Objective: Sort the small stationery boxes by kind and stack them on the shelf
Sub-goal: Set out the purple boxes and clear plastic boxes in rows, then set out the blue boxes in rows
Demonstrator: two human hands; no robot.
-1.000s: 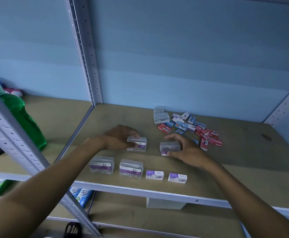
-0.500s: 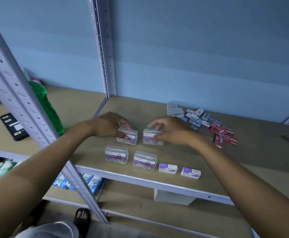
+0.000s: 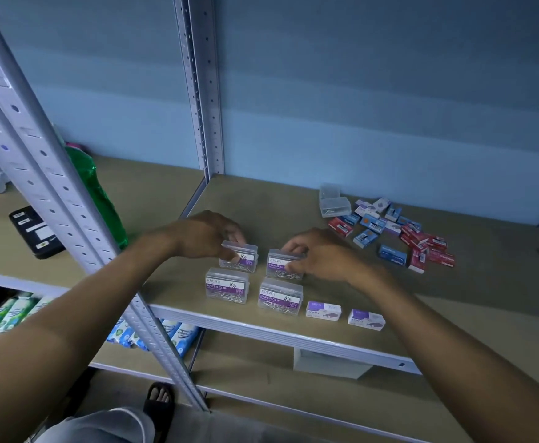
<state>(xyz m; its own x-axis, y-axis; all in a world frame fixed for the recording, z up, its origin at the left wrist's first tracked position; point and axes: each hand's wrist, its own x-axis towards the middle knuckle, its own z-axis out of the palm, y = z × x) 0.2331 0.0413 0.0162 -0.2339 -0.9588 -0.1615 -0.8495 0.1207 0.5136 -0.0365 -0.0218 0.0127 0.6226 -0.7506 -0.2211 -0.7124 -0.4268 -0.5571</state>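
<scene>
On the shelf [image 3: 453, 302], left hand [image 3: 204, 235] grips one clip box [image 3: 240, 258], right hand [image 3: 319, 254] grips another [image 3: 281, 266], side by side behind two more.

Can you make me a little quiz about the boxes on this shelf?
1. How many clear paper clip boxes stand in the front group, held ones included?
2. True or false: the left hand has its grip on a red box.
3. Which lie nearest the shelf front edge: (a) purple-and-white staple boxes, (b) red boxes, (c) blue boxes?

Key: 1. four; 2. false, a clear one; 3. a
</scene>
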